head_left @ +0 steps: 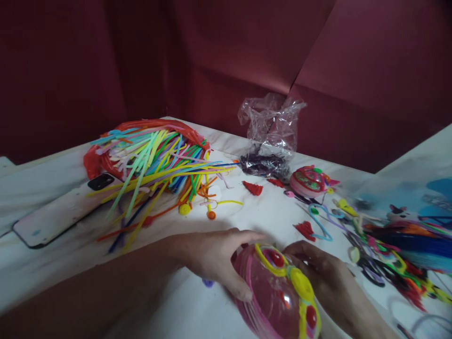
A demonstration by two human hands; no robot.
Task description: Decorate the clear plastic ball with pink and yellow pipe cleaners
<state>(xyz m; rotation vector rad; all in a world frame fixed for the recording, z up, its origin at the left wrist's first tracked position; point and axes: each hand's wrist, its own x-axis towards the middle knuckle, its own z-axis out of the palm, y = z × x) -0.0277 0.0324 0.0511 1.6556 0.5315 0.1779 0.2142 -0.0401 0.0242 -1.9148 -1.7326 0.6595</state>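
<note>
A pink see-through ball (pixel 271 301) with pipe-cleaner trim is tilted low in front of me. Yellow pipe cleaner loops around two glossy red eye-like pieces, with a yellow coil (pixel 302 284) between them. My left hand (pixel 215 263) grips the ball's left side, thumb across the pink wall and fingers over the top. On the far right side, my right hand (pixel 325 278) curls against the ball near the yellow trim; its fingertips are partly hidden behind it. The ball's lower end is cut off by the frame.
Many-coloured pipe cleaners (pixel 165 160) spill from a red bag at left, beside a phone (pixel 67 212). A crumpled clear bag (pixel 271 136) stands at the back. A second decorated ball (pixel 309 181), red coiled pieces (pixel 252 188), scissors (pixel 369 263) and more pipe cleaners lie rightward.
</note>
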